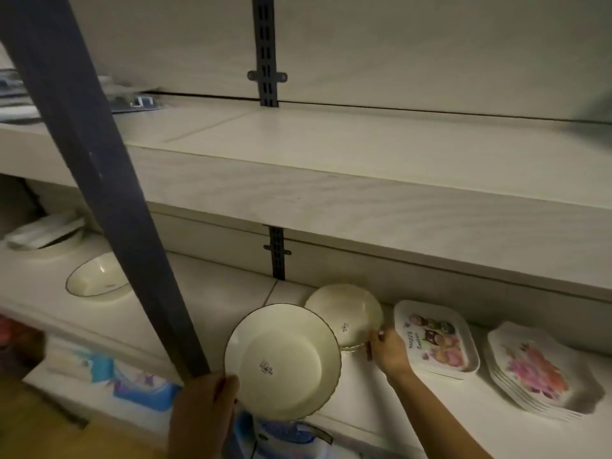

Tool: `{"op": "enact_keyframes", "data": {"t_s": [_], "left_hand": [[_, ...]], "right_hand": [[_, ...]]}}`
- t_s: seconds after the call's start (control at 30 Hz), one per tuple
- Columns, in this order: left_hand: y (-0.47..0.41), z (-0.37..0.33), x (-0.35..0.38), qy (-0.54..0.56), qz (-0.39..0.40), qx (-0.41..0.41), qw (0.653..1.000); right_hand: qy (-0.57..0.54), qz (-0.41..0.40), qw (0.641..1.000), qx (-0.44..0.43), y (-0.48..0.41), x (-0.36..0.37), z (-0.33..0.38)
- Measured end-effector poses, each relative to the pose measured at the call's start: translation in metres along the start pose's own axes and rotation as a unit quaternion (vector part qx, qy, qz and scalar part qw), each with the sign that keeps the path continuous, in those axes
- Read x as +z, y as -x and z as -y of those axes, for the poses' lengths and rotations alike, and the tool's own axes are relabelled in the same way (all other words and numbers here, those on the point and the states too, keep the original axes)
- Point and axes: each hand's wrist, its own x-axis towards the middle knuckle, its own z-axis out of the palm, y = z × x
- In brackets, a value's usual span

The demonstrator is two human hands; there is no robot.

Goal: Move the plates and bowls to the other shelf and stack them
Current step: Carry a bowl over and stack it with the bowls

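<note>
My left hand (pixel 205 409) holds a cream plate (pixel 283 361) with a dark rim and a price sticker, lifted in front of the lower shelf (pixel 205 293). My right hand (pixel 385 351) grips the right edge of a second cream plate (pixel 344 313), which tops a small stack on that shelf. A cream bowl (pixel 97 276) sits further left on the same shelf. The upper shelf (pixel 364 167) is bare in front of me.
A dark blue upright post (pixel 99 180) slants across the left. A printed rectangular tray stack (pixel 437 339) and a floral plate stack (pixel 539 369) lie right of my right hand. Another dish with packaging (pixel 43 233) sits far left. Packaged goods (pixel 132 382) fill the shelf below.
</note>
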Motion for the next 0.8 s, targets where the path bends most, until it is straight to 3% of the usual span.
{"op": "enact_keyframes", "data": {"t_s": [0.13,0.33,0.43,0.8], "left_hand": [[-0.005,-0.009,0.011,-0.013,-0.030,0.027,0.999],[-0.030,-0.023,0.036,-0.049,0.054,0.045,0.996],[-0.045,-0.035,0.059,-0.007,0.067,0.039,0.997],[-0.101,-0.044,0.121,-0.033,0.103,0.062,0.992]], "right_hand": [[0.027,0.025,0.999,-0.014,0.006,-0.008,0.006],[0.070,0.048,0.991,-0.105,0.040,-0.049,-0.002],[0.086,0.044,0.990,-0.100,0.059,-0.071,-0.007],[0.121,-0.003,0.990,-0.068,0.102,-0.108,-0.019]]}}
